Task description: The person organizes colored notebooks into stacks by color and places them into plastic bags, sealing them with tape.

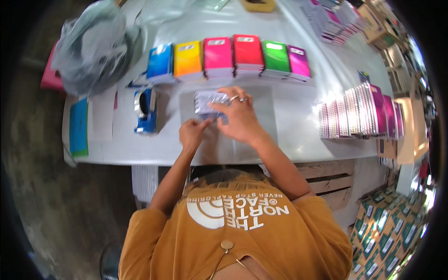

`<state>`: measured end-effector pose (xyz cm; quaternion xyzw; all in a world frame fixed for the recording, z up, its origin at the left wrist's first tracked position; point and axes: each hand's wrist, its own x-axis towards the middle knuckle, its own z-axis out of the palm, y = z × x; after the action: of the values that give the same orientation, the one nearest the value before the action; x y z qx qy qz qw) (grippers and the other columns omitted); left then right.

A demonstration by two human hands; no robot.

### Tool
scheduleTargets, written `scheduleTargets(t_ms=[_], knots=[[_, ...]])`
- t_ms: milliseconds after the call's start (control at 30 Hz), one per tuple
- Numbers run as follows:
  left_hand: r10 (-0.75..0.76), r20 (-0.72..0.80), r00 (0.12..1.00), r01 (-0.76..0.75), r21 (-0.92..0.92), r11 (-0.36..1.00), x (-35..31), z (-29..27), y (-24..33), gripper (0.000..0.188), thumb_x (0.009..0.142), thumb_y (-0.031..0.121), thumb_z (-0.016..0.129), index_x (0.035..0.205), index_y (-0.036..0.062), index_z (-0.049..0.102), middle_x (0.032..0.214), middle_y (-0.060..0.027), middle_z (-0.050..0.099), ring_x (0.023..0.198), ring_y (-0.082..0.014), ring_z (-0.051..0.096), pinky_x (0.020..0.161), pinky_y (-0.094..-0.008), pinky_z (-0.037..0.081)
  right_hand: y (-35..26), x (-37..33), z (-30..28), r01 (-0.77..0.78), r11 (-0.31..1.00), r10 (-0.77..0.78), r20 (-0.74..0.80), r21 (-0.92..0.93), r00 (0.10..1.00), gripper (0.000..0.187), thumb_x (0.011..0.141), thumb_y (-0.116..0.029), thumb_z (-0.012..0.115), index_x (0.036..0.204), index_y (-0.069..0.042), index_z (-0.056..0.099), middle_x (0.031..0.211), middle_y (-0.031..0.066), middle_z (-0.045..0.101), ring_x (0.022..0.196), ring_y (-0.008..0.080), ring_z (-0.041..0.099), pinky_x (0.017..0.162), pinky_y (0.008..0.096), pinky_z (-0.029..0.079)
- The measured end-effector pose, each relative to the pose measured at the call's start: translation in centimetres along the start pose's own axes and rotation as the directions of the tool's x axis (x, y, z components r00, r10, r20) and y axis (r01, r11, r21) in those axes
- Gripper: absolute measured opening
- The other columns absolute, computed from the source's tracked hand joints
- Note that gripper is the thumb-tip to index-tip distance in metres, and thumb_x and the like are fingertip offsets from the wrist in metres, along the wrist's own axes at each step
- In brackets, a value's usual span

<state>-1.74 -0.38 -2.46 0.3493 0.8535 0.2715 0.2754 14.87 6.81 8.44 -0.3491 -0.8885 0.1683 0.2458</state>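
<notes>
A small spiral notebook pack (pixel 204 99), pale on top and shiny as if in clear plastic, lies on the table in front of me. My right hand (pixel 241 117) holds it from the right, fingers over its far and top sides, with a ring on one finger. At the pack's near edge, the fingers of my left hand (pixel 191 134) are pinched together close to the right thumb. What exactly they grip there is too small to make out. To the left of the pack stands a blue tape dispenser (pixel 146 111).
Several stacks of coloured spiral notebooks (pixel 218 55) form a row behind my hands. A long row of purple notebooks (pixel 353 112) stands at right, with more piles (pixel 332 23) farther back. Plastic bags (pixel 98 51) fill the far left, above blue sheets (pixel 79 126). Boxes (pixel 387 228) stand lower right.
</notes>
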Motion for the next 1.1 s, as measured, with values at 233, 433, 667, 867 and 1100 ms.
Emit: scheduleTargets(t_ms=[233, 433, 667, 867, 1100], knots=[[0.523, 0.011, 0.852, -0.521, 0.114, 0.846, 0.5, -1.4, -0.9, 0.063, 0.078, 0.035, 0.069, 0.13, 0.0081, 0.044, 0.13, -0.0179, 0.045, 0.116, -0.0348, 0.045, 0.094, -0.0411, 0.038, 2.4, -0.5, -2.1, -0.005, 0.985, 0.001, 0.02, 0.172, 1.0, 0.061, 0.066, -0.013, 0.074, 0.121, -0.008, 0.047, 0.11, 0.0147, 0.057, 0.111, 0.032, 0.052, 0.097, 0.0436, 0.037], [0.53, 0.266, 0.805, -0.588, 0.465, 0.661, -2.1, 0.8, -1.3, 0.077, 0.085, 0.053, 0.052, 0.145, 0.0141, 0.024, 0.152, -0.0161, 0.013, 0.141, -0.0346, 0.006, 0.112, -0.0498, 0.005, 14.2, -15.9, -7.6, -0.361, 0.914, 0.275, -0.368, -0.188, 0.888, 0.059, 0.065, 0.004, 0.067, 0.119, -0.01, 0.048, 0.121, 0.0112, 0.045, 0.115, 0.0315, 0.045, 0.098, 0.0413, 0.039], [0.518, 0.251, 0.818, -0.566, 0.515, 0.644, -1.7, -0.5, -2.3, 0.076, 0.086, 0.052, 0.052, 0.145, 0.0128, 0.025, 0.152, -0.0149, 0.014, 0.141, -0.034, 0.008, 0.112, -0.0492, 0.004, 14.2, -18.5, -6.8, -0.602, 0.69, 0.516, -0.31, -0.403, 0.799, 0.051, 0.068, 0.001, 0.056, 0.118, -0.011, 0.051, 0.126, 0.0095, 0.046, 0.121, 0.0304, 0.04, 0.102, 0.0438, 0.031], [0.517, 0.251, 0.818, -0.562, 0.536, 0.63, -1.8, -0.9, -2.4, 0.076, 0.086, 0.053, 0.05, 0.146, 0.013, 0.024, 0.153, -0.0153, 0.013, 0.141, -0.0342, 0.007, 0.112, -0.0513, 0.004, 20.1, -5.3, -6.6, -0.675, 0.737, 0.556, -0.575, 0.007, 0.601, 0.032, 0.077, -0.017, 0.064, 0.108, -0.01, 0.059, 0.101, 0.012, 0.062, 0.111, 0.031, 0.05, 0.094, 0.0425, 0.037], [0.54, 0.301, 0.786, -0.608, 0.537, 0.585, -0.9, -1.0, -1.7, 0.077, 0.085, 0.053, 0.05, 0.145, 0.012, 0.024, 0.152, -0.0159, 0.014, 0.141, -0.0343, 0.008, 0.111, -0.051, 0.005, 31.7, 3.5, -8.7, -0.94, 0.336, 0.937, -0.121, 0.063, 0.327, 0.073, 0.061, -0.04, 0.081, 0.116, 0.001, 0.058, 0.111, 0.0167, 0.064, 0.107, 0.0269, 0.058, 0.094, 0.0361, 0.043]])
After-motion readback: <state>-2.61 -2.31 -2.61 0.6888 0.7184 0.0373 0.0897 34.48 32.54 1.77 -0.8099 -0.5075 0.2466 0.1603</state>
